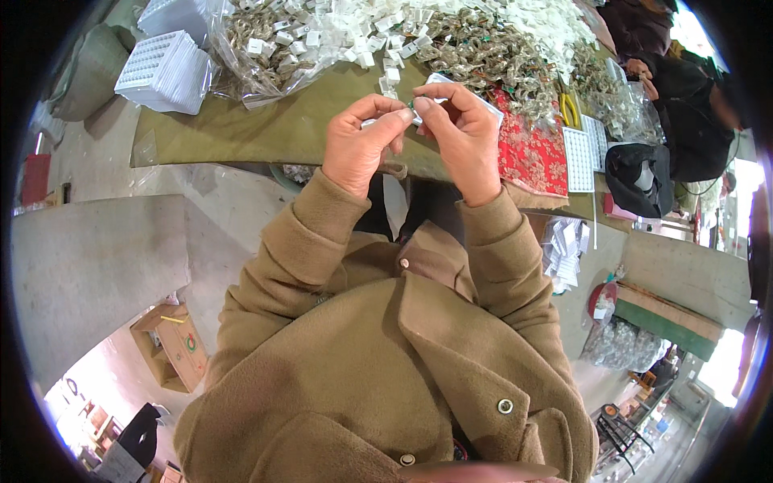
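Both hands meet just above the centre of the frame, over the near edge of an olive table (241, 129). The left hand (360, 145) is closed in a pinch, thumb and forefinger pressed on a small white card (441, 80) with a tiny green piece at its edge; the right hand (460, 133) is likewise pinched on the same card from the other side, fingertips almost touching the left's. What exactly the green piece is cannot be told. Behind the hands, along the upper middle, lies a heap of white tags (338, 36) mixed with brownish chains (475, 48). A stack of white trays (165, 72) sits at upper left. A red patterned cloth (531, 149) lies just right of the right hand, with yellow pliers (570, 109) beyond it. A cardboard box (173, 342) stands on the floor at lower left.
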Tool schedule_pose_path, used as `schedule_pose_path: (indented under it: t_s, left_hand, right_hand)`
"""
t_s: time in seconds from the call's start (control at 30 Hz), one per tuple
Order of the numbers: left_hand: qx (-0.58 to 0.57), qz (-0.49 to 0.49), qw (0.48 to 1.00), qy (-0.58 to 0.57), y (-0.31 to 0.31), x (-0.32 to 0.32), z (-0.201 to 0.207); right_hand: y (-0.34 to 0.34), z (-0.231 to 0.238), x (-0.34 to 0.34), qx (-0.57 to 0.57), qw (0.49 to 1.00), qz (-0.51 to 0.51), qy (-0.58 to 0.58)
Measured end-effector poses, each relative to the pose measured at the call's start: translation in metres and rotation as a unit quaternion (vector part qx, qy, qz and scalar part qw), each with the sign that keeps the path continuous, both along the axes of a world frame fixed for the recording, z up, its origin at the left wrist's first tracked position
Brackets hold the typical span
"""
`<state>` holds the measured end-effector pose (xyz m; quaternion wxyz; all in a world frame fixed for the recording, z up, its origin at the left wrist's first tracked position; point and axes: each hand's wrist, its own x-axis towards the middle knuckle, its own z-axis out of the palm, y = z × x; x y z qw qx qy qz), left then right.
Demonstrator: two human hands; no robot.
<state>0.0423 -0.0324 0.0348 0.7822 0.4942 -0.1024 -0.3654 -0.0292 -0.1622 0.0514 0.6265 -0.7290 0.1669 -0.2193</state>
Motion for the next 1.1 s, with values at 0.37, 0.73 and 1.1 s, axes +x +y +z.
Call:
schedule_pose_path:
  t_s: [0.37,0.73,1.1]
  left_hand:
    - [-0.123,-0.185,0.955,0.197,0.005,-0.004,0.0]
    - [-0.01,-0.046,0.997,-0.055,-0.021,-0.041,-0.001]
    - [0.058,-0.093,0.993,-0.051,-0.021,-0.028,-0.002]
  right_hand:
    - [-0.028,0.017,-0.038,-0.168,0.975,0.121,-0.08]
    - [-0.012,-0.008,-0.057,0.185,0.982,-0.024,-0.019]
    - [-0.016,-0.02,-0.064,0.411,0.91,0.006,-0.046]
